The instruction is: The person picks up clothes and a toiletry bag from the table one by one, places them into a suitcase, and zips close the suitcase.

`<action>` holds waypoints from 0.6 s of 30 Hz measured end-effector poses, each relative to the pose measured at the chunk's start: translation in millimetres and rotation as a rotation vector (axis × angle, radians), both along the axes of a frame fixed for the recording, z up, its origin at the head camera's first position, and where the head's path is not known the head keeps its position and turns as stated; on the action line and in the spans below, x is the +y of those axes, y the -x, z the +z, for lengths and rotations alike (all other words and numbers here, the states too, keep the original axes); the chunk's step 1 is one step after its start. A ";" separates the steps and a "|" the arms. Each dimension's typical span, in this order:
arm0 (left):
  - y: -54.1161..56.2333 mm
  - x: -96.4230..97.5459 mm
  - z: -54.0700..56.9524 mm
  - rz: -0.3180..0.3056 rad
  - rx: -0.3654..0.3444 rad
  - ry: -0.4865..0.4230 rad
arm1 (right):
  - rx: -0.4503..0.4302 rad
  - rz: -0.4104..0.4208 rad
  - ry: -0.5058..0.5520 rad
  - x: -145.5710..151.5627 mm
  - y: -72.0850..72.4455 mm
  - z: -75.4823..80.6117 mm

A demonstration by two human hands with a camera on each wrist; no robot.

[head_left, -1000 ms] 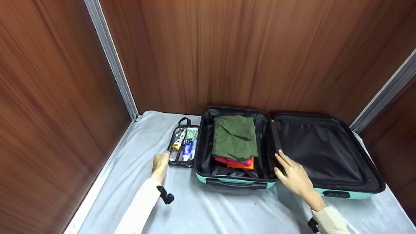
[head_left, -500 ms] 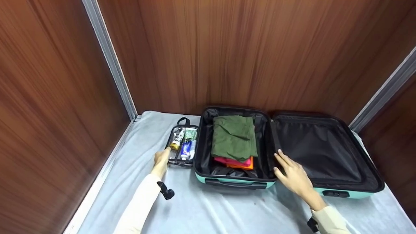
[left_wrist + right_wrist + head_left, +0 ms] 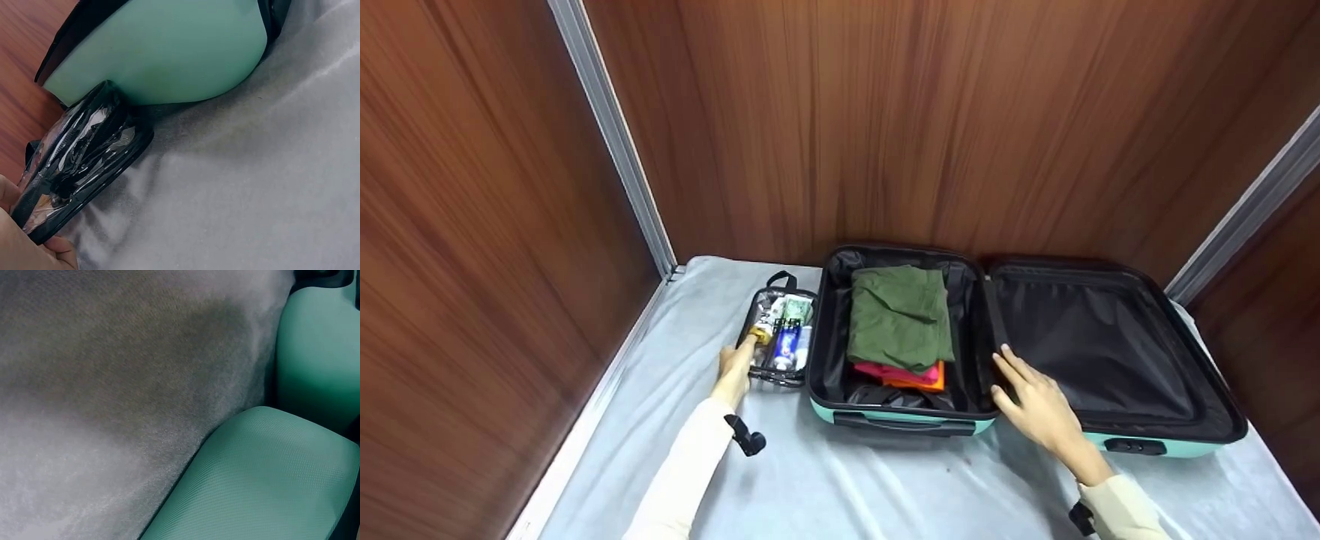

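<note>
In the head view my left hand (image 3: 735, 366) grips the near left edge of a clear toiletry pouch (image 3: 763, 361) with black trim. Through its clear top show a blue-and-white tube (image 3: 786, 345), a green-and-white pack (image 3: 796, 308) and a yellow item (image 3: 760, 333). The left wrist view has the hand (image 3: 28, 242) pinching the pouch (image 3: 84, 152) from above and below, with its near side tilted up off the cloth. My right hand (image 3: 1041, 409) rests with extended fingers on the inner rim between the two halves of an open mint-green suitcase (image 3: 904, 417).
Folded clothes lie in the suitcase's left half: a green garment (image 3: 901, 319) over pink (image 3: 896, 373) and orange (image 3: 931, 384) ones. The lid half (image 3: 1091, 352) lies open to the right. Pale cloth (image 3: 825, 487) covers the surface. Wooden panels (image 3: 825, 135) stand behind and beside.
My left hand and the pouch have shifted slightly; the hand is a little farther forward and the pouch a little to the left. The right hand and suitcase stay put.
</note>
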State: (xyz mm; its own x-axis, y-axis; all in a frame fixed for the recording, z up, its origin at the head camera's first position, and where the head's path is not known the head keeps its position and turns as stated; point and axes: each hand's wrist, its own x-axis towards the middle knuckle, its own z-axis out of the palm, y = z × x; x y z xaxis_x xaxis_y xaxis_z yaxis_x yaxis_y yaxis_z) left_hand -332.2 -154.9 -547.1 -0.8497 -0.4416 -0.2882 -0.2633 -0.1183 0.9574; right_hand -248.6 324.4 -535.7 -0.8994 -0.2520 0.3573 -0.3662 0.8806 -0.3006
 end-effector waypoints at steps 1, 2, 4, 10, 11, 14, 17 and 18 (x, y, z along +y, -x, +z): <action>0.6 0.2 -0.9 0.000 0.008 -0.014 | 0.000 -0.001 0.000 0.2 -0.1 -0.1; 1.0 0.5 -1.6 -0.003 0.012 -0.024 | -0.001 -0.002 0.001 0.4 -0.3 -0.2; 1.2 0.5 -1.9 -0.012 0.016 -0.023 | 0.001 -0.001 0.000 0.4 -0.4 -0.1; 1.8 0.1 2.3 -0.039 0.013 -0.076 | 0.008 0.002 -0.003 1.2 -0.2 0.9; 1.8 0.2 3.2 -0.046 0.012 -0.078 | 0.007 0.000 -0.002 1.5 -0.2 1.0; 1.2 0.3 5.3 -0.066 0.019 -0.056 | 0.001 -0.005 -0.003 1.5 0.0 1.1; 0.6 -0.5 5.9 -0.068 0.028 -0.026 | -0.004 -0.003 -0.007 0.8 0.0 1.1; 0.4 -0.9 5.8 -0.067 0.034 -0.029 | -0.005 -0.001 -0.008 0.4 -0.1 1.3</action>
